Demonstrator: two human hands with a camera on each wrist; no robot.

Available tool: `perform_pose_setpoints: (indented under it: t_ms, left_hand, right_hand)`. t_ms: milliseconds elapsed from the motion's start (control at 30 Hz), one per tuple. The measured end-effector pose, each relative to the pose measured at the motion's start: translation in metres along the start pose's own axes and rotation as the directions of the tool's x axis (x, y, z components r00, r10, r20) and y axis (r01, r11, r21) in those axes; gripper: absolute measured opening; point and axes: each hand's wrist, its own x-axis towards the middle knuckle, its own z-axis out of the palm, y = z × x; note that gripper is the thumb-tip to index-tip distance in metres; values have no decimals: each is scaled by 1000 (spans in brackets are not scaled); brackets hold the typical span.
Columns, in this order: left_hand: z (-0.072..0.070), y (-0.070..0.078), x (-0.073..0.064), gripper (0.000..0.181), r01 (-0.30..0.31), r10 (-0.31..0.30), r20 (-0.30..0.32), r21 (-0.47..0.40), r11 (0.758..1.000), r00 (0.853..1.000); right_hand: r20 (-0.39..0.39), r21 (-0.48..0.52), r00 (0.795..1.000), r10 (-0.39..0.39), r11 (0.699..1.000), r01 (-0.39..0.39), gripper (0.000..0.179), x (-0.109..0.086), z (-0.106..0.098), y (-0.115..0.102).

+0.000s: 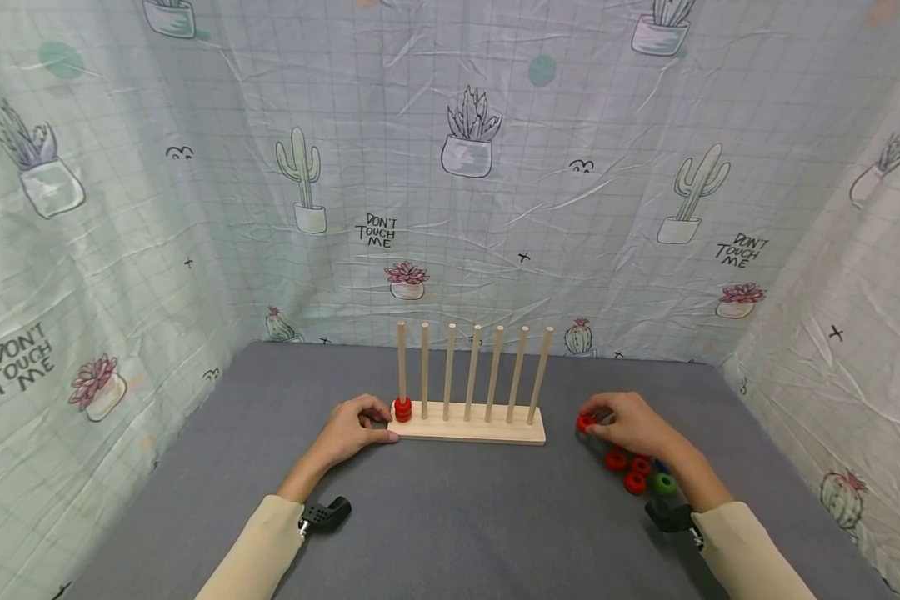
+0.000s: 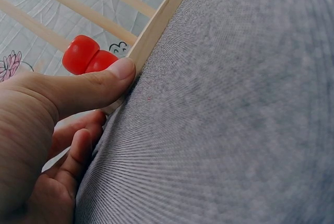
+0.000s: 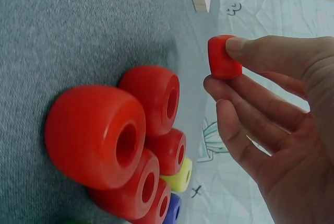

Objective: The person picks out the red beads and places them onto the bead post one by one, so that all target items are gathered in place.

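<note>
Seven wooden pegs stand in a row on a pale wooden base, which lies toward the far side of the grey desk, with two red beads stacked low on the leftmost peg. The left hand grips the left end of the base, its thumb pressed to the near edge and its other fingers bent around behind the end. To the right of the base and apart from it, the right hand pinches a single red bead between thumb and fingers, the remaining fingers loosely bent. Near that hand, on the right part of the desk, lies a cluster of loose beads: several red ones, a green bead, a blue bead and a yellow bead, the last showing only in the right wrist view. The held bead is clear of this cluster. Both arms wear light sleeves, and a cactus-printed cloth hangs beyond the far edge of the desk.
</note>
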Motion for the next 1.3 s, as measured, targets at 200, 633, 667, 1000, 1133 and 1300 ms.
perform_pose_setpoints:
  t_ms: [200,633,667,1000,1133,1300]
  left_hand:
    - [0,-1,0,31,-4,4,-2,-1,1000,1000]
    - [1,-2,-1,31,-13,13,-6,-7,1000,1000]
    - [1,-2,-1,31,-12,12,-6,-7,1000,1000]
    - [0,0,0,31,3,-3,-1,1,1000,1000]
    - [0,-1,0,31,-2,2,-2,1,1000,1000]
    - [1,-1,0,30,-6,6,-3,3,1000,1000]
  right_hand:
    - [-5,3,1000,-26,1000,26,20,1,2,-7]
    - [14,2,998,-65,998,65,22,1,7,-27]
    - [11,4,997,-74,997,73,22,1,6,-29]
    - [-4,-3,990,-143,990,143,21,4,6,-46]
    - [-6,-4,989,-146,989,146,20,6,9,-50]
    - [-15,-5,985,-170,985,170,21,9,12,-55]
